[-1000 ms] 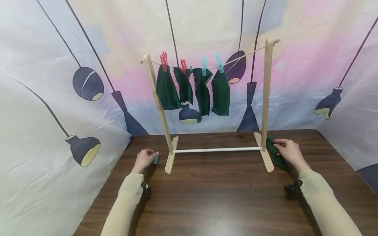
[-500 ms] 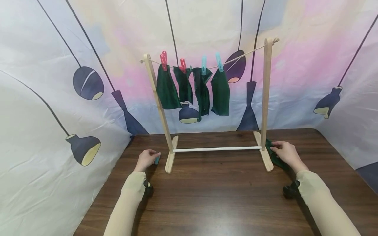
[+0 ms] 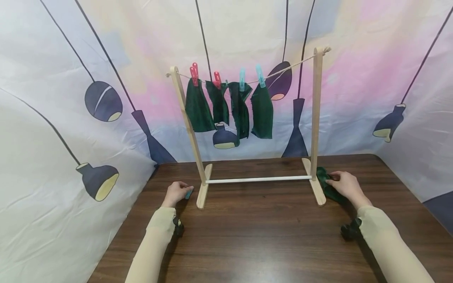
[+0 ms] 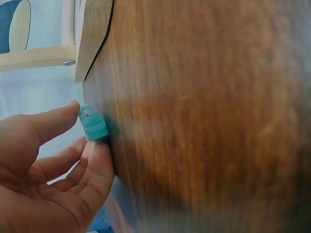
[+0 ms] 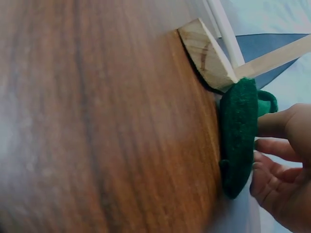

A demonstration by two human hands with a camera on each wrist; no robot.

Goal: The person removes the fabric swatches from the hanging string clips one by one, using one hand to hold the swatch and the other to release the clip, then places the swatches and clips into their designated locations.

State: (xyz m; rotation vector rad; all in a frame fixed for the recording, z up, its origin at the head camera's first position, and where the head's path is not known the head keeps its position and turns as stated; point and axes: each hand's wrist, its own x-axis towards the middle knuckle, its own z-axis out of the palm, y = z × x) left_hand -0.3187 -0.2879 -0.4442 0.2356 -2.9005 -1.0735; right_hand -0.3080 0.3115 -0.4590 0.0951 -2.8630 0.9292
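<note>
In the head view, my left hand [image 3: 175,192] is just left of the wooden rack's left foot. It pinches a teal clothespin [image 4: 93,121] between thumb and fingers, low over the table. My right hand [image 3: 347,186] is outside the rack's right foot, with thumb and fingers pinching a dark green cloth [image 5: 238,138]. That cloth is bunched and lies against the table beside the foot. Several green cloths [image 3: 199,112] hang from the rope, clipped by red clothespins [image 3: 217,79] and light blue clothespins [image 3: 260,76].
The wooden rack [image 3: 316,118] stands toward the back of the brown table [image 3: 247,236], with a white crossbar [image 3: 258,179] low between its posts. A rope [image 3: 290,67] joins the post tops. Behind hangs a backdrop [image 3: 141,31] printed with lamps.
My left hand has shifted slightly right, and the clothespin is tilted more. The cloth at my right hand has become more gathered. The head view has shifted slightly.
</note>
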